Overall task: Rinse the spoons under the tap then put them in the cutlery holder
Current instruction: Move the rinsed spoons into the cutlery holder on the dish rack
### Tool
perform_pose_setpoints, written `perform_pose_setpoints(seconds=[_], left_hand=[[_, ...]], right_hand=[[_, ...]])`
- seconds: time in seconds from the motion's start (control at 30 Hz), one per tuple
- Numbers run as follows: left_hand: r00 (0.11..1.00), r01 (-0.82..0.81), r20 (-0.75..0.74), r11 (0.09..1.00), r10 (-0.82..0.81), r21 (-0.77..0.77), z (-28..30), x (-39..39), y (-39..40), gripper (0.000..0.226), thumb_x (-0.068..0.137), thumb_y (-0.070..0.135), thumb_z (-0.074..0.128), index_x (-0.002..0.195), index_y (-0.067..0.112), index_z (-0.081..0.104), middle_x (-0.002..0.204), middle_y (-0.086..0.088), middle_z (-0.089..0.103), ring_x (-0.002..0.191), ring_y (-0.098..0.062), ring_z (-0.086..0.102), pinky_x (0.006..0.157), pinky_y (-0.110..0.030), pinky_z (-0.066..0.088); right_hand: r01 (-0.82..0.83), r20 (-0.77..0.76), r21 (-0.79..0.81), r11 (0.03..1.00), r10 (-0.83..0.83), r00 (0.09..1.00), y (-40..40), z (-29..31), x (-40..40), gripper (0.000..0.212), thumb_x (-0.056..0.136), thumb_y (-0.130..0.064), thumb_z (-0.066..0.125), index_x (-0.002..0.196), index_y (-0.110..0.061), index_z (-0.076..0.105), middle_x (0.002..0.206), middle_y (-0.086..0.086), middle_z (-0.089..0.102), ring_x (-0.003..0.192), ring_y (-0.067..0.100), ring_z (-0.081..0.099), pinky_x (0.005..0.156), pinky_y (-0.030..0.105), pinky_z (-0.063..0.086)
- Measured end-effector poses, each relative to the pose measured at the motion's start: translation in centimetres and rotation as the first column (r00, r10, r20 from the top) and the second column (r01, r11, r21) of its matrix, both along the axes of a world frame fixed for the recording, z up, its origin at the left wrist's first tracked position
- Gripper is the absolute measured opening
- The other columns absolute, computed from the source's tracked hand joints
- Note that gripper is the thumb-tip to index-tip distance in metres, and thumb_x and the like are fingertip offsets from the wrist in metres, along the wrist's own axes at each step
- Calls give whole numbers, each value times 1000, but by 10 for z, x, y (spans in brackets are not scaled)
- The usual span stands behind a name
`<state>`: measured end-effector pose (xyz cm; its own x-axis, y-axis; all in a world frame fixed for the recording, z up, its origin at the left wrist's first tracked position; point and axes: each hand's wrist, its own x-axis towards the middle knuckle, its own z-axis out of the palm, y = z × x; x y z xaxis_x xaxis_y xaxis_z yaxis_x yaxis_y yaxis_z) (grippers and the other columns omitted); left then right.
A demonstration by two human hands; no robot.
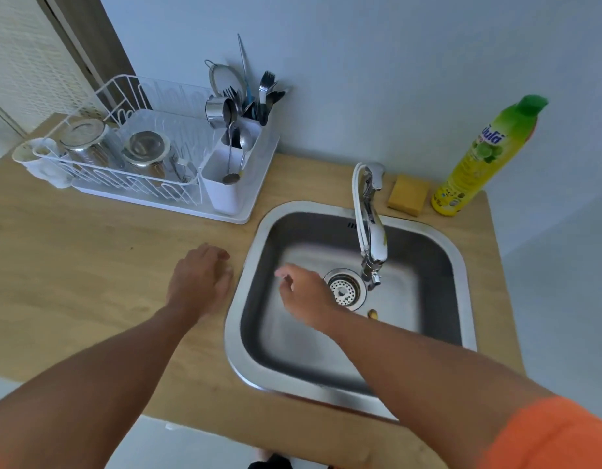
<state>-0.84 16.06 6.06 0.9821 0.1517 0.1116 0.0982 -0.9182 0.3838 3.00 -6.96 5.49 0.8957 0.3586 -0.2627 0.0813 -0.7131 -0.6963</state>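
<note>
Spoons (232,154) stand in the holder (225,184), upper left of centre; none shows in the sink (245,333). Left hand (199,286) lies open on the counter (89,265), right hand (304,296) hangs loosely curled and empty over the basin — the job looks finished.

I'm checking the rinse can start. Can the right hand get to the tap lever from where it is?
Probably yes. The right hand hovers over the sink holding nothing, and the lever stands behind it with only the spout between; nothing blocks it.
</note>
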Motion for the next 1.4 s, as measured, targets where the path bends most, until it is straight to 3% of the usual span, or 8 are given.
perform_pose_setpoints(seconds=[0.1,0.27,0.33,0.43,0.53,0.83,1.13,1.4], left_hand=[[995,97,-13,993,-96,68,-5,-3,-2,44,88,40,48,112,9,68,113,-12,67,99,-39,60,84,-51,47],[978,202,-87,971,-192,128,-21,-11,2,61,101,41,35,148,9,56,157,-11,51,144,-33,45,113,-53,35],[973,218,-101,966,-206,136,-23,-12,2,64,103,41,27,155,9,48,164,-9,42,153,-29,35,122,-52,27],[965,236,-152,961,-215,144,-22,-10,2,70,102,43,15,161,10,34,169,-5,28,158,-23,21,128,-48,15],[959,240,-194,957,-207,163,-22,-8,2,73,101,45,8,163,11,24,172,-2,16,160,-19,10,130,-45,9],[959,230,-207,959,-195,163,-25,-8,3,71,102,45,8,164,14,18,172,-1,11,160,-17,4,130,-44,5],[956,227,-227,959,-187,167,-27,-7,3,70,101,46,4,165,19,12,173,3,5,160,-15,-2,131,-43,1],[955,228,-232,955,-182,190,-29,-6,5,70,101,47,1,166,21,10,173,5,4,160,-13,-4,130,-41,-1]], right_hand=[[-38,-44,-130,991,33,998,-48,-31,-25,27,101,-28,48,122,-29,66,120,-3,73,113,23,66,92,36,52],[64,-100,-356,932,-107,989,-120,-57,-41,25,99,-32,46,119,-31,62,105,-3,66,110,27,63,88,39,49],[88,-121,-430,899,-154,981,-143,-64,-41,27,100,-32,46,122,-25,59,118,5,65,110,31,65,88,38,52],[131,-131,-535,835,-235,963,-165,-72,-38,31,100,-28,44,127,-20,56,127,10,65,114,32,64,84,35,48],[155,-113,-597,787,-273,955,-173,-77,-37,16,101,-27,44,110,-19,54,117,9,67,100,29,65,73,33,44],[185,-116,-664,725,-344,932,-167,-87,-38,19,101,-27,47,116,-19,55,120,6,66,108,28,66,75,35,45],[176,-174,-627,759,-357,918,-124,-85,-47,27,96,-25,44,118,-18,58,129,5,66,116,29,65,83,37,43],[241,3,-292,926,-251,968,-22,-33,-19,18,103,-31,42,110,-19,53,114,5,68,103,35,68,75,38,41]])
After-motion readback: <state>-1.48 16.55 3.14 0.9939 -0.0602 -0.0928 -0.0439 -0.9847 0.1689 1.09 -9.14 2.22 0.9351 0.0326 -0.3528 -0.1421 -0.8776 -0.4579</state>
